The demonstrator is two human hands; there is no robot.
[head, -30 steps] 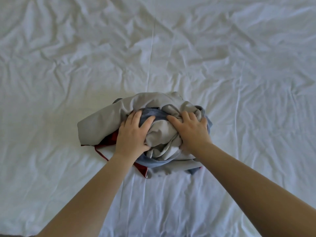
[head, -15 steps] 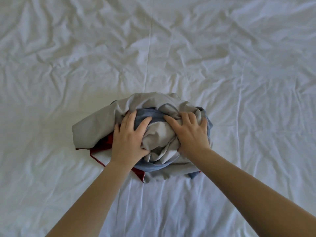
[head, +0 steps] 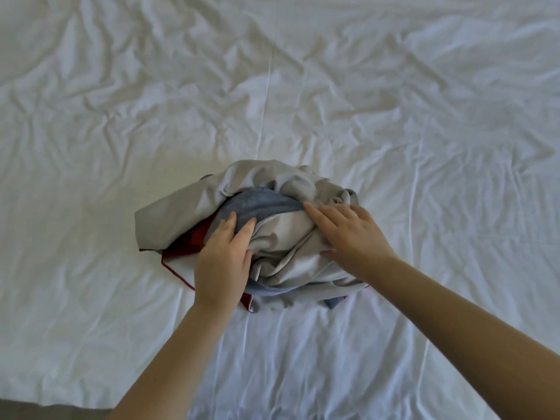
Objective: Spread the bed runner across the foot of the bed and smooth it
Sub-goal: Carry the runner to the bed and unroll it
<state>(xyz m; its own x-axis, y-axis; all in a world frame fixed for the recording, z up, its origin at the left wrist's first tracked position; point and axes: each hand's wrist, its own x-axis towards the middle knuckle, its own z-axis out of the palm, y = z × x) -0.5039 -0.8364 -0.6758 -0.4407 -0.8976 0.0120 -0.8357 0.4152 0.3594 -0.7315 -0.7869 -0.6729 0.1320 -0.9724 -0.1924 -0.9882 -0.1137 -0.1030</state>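
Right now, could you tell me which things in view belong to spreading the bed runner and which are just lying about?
Belonging to the job:
- bed runner, bunched in a heap of grey, blue and red cloth
- white sheet on the bed, wrinkled, under the heap
- left hand, flat on the heap
- right hand, flat on the heap

Lying about:
- nothing visible; only a dark strip past the bed's near edge

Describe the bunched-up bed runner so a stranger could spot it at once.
On the wide, wrinkled white bed sheet, look just below the middle, where the left hand and right hand rest. Under them lies the crumpled grey fabric bed runner, showing blue inner folds and a dark red edge. It is the only coloured heap on the white.
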